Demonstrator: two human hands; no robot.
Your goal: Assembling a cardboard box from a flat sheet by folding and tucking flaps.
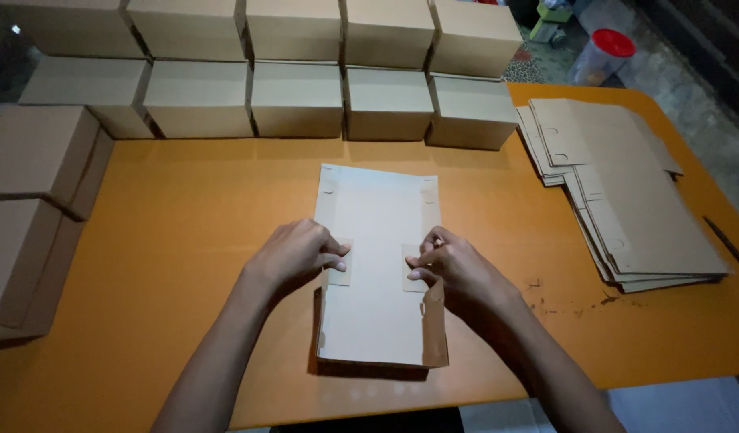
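Cardboard sheet, one, centre; ten boxes at 12 o'clock; left hand and right hand each pinch a side flap.

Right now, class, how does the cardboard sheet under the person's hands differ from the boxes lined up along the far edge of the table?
The cardboard sheet lies mostly flat with only side flaps raised; the boxes are fully folded and closed. The sheet lies alone mid-table, pinched by the left hand and right hand; the boxes sit stacked in rows, untouched. Both are plain brown cardboard on the orange table.
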